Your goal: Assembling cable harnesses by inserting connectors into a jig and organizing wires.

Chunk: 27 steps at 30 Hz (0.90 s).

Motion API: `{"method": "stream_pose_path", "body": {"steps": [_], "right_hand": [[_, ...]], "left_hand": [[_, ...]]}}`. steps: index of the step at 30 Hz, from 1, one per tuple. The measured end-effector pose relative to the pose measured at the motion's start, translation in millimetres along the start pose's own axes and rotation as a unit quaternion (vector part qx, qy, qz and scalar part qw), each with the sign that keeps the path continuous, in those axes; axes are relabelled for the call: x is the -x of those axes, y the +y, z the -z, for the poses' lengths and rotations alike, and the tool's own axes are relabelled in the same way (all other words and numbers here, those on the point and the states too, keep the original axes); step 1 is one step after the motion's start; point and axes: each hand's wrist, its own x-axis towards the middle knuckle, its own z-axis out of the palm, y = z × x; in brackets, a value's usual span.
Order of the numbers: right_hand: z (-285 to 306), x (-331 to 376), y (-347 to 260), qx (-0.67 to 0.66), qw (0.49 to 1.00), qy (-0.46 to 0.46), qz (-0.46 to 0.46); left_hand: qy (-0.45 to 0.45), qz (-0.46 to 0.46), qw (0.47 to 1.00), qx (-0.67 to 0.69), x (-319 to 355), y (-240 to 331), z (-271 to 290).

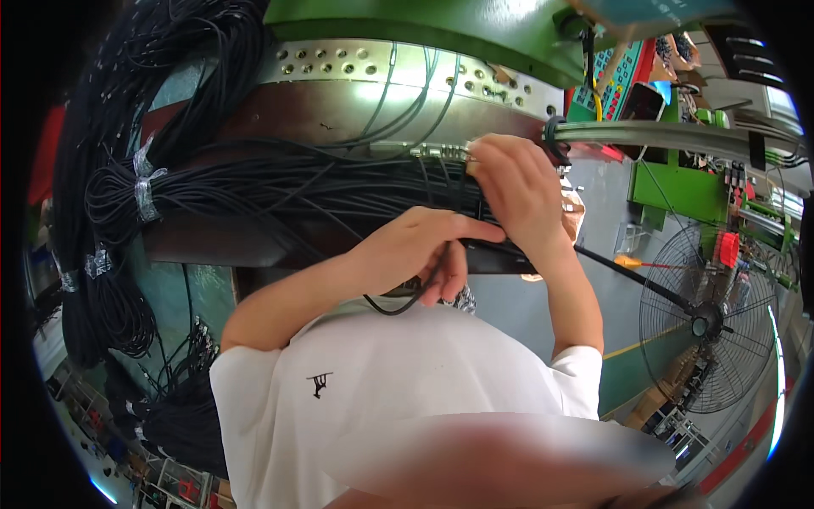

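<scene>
My left hand [424, 246] is closed around a black cable [392, 311], which hangs in a loop below its fingers toward my shirt. Its index finger stretches right, to the wrist of my right hand [520, 191]. That right hand reaches past the bundle with bent fingers pressed together beside a row of small metal fittings [437, 151]. Whatever lies between those fingertips is hidden. Under both hands a thick bundle of black cables [280, 191] runs along the dark bench, tied at its left end with a clear plastic wrap [146, 182].
A green machine [424, 25] stands over a perforated metal plate [326, 64] at the back. More cable coils [93, 170] hang at the left. On the right are a metal conduit [661, 133], a large floor fan [708, 318] and an orange-handled screwdriver [629, 261].
</scene>
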Motion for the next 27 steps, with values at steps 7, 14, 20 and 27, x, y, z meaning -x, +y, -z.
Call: {"method": "stream_pose_path", "body": {"steps": [7, 14, 20, 27], "right_hand": [[-13.6, 30.8, 18.5, -0.080, 0.989, 0.035, -0.115], [-12.3, 8.4, 8.6, -0.028, 0.993, 0.111, -0.010], [-18.2, 34.2, 29.4, -0.093, 0.983, 0.027, -0.156], [-15.7, 36.6, 35.6, -0.132, 0.972, -0.024, -0.195]], "left_hand": [[0.079, -0.068, 0.961, -0.256, 15.3, 21.5, -0.7], [0.009, 0.043, 0.995, -0.091, 0.4, 19.4, -10.5], [0.207, -0.154, 0.887, -0.383, 26.7, 29.2, 12.4], [0.288, -0.075, 0.890, -0.346, 22.1, 91.7, 76.4]]}}
